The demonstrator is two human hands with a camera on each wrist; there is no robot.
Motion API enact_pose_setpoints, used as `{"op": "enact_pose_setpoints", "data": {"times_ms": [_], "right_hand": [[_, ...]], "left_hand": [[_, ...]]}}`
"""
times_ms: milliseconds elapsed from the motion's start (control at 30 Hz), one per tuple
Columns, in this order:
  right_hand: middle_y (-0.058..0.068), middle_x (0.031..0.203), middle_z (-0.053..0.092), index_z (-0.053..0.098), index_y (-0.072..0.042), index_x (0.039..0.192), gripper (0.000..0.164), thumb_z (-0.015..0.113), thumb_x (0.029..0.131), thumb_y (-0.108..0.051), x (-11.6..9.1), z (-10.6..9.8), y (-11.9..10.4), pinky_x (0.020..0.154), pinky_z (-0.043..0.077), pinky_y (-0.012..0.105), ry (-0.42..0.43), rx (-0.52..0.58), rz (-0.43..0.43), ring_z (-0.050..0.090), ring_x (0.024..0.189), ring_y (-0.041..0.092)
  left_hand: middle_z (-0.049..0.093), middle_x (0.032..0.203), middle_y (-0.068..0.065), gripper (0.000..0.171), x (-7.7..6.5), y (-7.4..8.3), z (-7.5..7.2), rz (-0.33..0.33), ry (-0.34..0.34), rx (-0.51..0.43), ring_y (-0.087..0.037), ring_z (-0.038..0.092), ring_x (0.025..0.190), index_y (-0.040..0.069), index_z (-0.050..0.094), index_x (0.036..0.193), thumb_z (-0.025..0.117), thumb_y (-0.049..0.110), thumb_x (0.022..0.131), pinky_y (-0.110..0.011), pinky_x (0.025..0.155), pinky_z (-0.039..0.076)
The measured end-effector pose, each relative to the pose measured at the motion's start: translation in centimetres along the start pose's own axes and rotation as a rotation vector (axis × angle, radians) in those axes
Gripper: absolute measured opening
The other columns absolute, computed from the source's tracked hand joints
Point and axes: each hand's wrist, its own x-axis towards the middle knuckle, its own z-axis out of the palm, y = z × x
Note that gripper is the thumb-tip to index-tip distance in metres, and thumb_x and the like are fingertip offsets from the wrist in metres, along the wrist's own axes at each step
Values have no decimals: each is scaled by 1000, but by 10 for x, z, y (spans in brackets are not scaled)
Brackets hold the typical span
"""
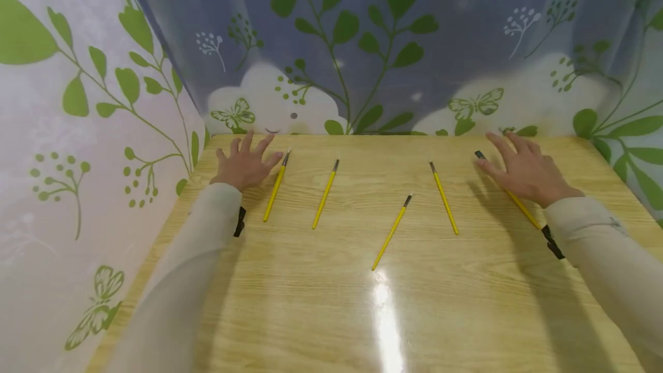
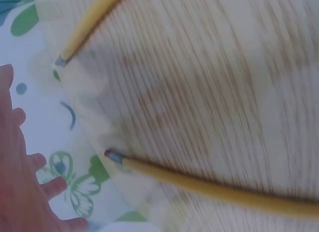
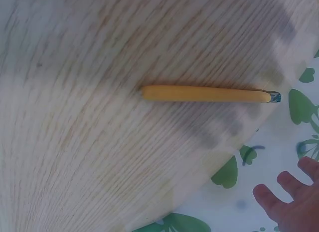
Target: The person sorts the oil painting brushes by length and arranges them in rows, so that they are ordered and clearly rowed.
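We rest both hands flat, fingers spread: left hand beside the leftmost brush, right hand covering the rightmost brush, gripping nothing.

Head cam looks forward and down over the table. Wrist cams sit close above it, facing past the fingers; all share the far edge.

The right hand covers the middle of the rightmost brush; both wrist views are blurred, their brushes cut off, bristles perhaps too small to tell.
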Motion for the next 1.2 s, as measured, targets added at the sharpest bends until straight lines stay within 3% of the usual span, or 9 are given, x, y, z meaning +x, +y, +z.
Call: {"op": "enact_pose_setpoints", "data": {"times_ms": [200,400,667,800,933,1067,1200], "right_hand": [[39,174,12,8,-22,178,86,39,112,-67,-3,-4,3,102,31,91,0,-21,-8,18,151,72],[41,168,21,12,-20,177,83,42,113,-63,-7,-3,10,96,39,89,-9,-35,-16,28,144,71],[43,163,25,21,-12,174,77,49,114,-51,-13,-2,15,92,44,87,-49,-66,-17,32,141,70],[44,159,31,30,-8,170,72,51,114,-49,-15,0,16,90,46,85,-68,-73,-15,36,139,69],[45,152,38,36,-7,165,67,53,113,-45,-15,4,20,87,50,82,-83,-71,-37,46,132,67],[45,143,45,40,-4,160,61,56,113,-38,-13,9,22,82,55,73,-95,-76,-70,61,116,59],[42,134,51,45,-1,157,57,60,110,-30,-11,13,22,76,57,64,-120,-59,-81,67,102,46]], "left_hand": [[-10,183,-20,79,-5,-18,-8,-13,-32,3,-57,1,165,35,2,177,28,70,111,-85,124,9],[-11,182,-23,83,-16,-27,-13,-15,-48,12,-60,6,163,30,5,177,49,56,111,-85,121,22],[9,178,-31,81,-27,-39,-14,-14,-72,-24,-63,24,157,22,20,175,59,48,109,-82,109,42],[26,170,-33,72,-29,-42,-14,-9,-89,-18,-60,48,142,18,32,168,62,44,109,-72,97,54],[34,163,-34,66,-33,-43,-13,-1,-107,-5,-52,65,118,15,38,164,63,40,109,-63,84,58],[40,159,-33,61,-33,-45,-12,-13,-127,9,-46,68,103,13,41,162,62,38,109,-61,84,58],[49,151,-31,56,-35,-47,-12,-17,-146,16,-39,66,95,13,42,159,59,34,110,-56,81,57]]}}
